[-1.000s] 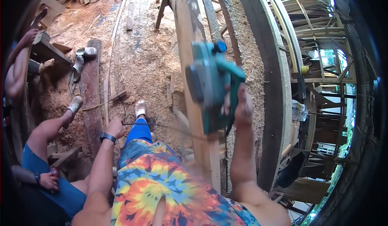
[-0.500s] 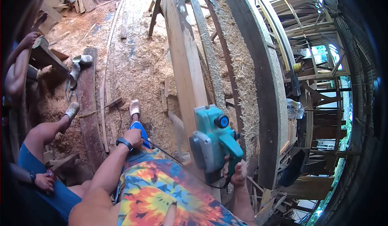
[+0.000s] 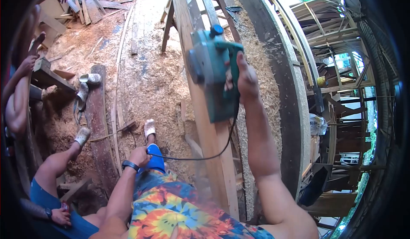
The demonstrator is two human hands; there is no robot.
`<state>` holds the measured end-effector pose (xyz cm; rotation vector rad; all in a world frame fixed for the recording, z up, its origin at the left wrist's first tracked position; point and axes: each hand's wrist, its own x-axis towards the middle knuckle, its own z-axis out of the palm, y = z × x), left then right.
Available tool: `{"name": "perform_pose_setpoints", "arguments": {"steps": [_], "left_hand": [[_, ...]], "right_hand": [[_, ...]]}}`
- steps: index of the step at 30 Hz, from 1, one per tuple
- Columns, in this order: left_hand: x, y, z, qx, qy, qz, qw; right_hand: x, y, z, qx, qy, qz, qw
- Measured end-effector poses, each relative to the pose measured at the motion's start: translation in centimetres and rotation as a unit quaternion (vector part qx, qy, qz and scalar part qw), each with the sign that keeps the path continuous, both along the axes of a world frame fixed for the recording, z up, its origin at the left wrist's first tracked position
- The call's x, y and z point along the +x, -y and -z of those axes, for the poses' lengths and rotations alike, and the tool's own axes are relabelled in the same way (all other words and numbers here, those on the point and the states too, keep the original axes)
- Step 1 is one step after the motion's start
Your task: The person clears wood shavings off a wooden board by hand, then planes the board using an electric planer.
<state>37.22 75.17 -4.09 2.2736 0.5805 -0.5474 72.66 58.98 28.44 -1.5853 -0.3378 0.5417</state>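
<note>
My right hand (image 3: 247,80) is wrapped round the rear handle of a teal electric planer (image 3: 213,74). The planer rests on a long pale wooden board (image 3: 220,157) and looks slightly blurred. From its handle a black power cord (image 3: 200,158) curves back to my left hand (image 3: 139,157). My left hand is closed round the cord beside my leg, with a dark watch on the wrist.
Dark timber beams (image 3: 290,85) covered in shavings run along the right. A person in blue shorts (image 3: 45,194) sits at left, holding a small red object. Clogs (image 3: 90,78) lie on a dark plank (image 3: 100,123). Scrap wood (image 3: 89,4) is piled at the back.
My right hand has pushed the planer forward along the board, away from my body, and my arm is now extended. The cord hangs in a longer curve. My left hand still holds it.
</note>
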Motion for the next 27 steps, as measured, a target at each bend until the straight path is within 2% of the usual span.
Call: {"name": "perform_pose_setpoints", "arguments": {"steps": [1,4,9,12,14,16,19,24,26,27], "left_hand": [[0.7,-0.7,-0.6,-0.016,-0.021,-0.015,1.0],[2.5,-2.8,-1.6,-0.039,0.016,-0.07,0.997],[5.7,-4.6,-6.7,-0.075,0.099,-0.149,0.981],[6.9,-5.1,-8.7,-0.105,0.111,-0.191,0.97],[6.5,-5.6,-8.1,-0.086,0.103,-0.181,0.974],[5.8,-6.2,-7.3,-0.082,0.1,-0.19,0.973],[3.7,-6.9,-5.9,-0.016,0.062,-0.172,0.983],[-1.1,-6.7,-1.0,0.028,-0.011,-0.117,0.993],[-3.1,-5.6,2.9,0.047,-0.028,-0.083,0.995],[-3.8,-4.7,3.6,0.101,-0.03,-0.033,0.994]], "right_hand": [[2.6,-2.6,-0.3,-0.006,-0.002,-0.006,1.0],[10.9,-10.0,-0.7,-0.001,0.001,-0.029,1.0],[23.7,-22.6,-1.4,0.024,0.039,-0.04,0.998],[27.6,-26.3,-1.7,0.03,0.005,-0.047,0.998],[27.8,-26.4,-1.3,0.024,-0.009,-0.051,0.998],[25.5,-24.6,-1.7,0.02,-0.003,-0.046,0.999],[18.7,-17.9,-1.9,-0.002,0.013,-0.046,0.999],[2.1,-0.9,-0.1,-0.008,0.001,-0.021,1.0],[-5.5,6.7,0.6,-0.03,0.015,-0.017,0.999],[-9.5,10.1,0.7,-0.036,0.003,0.007,0.999]]}}
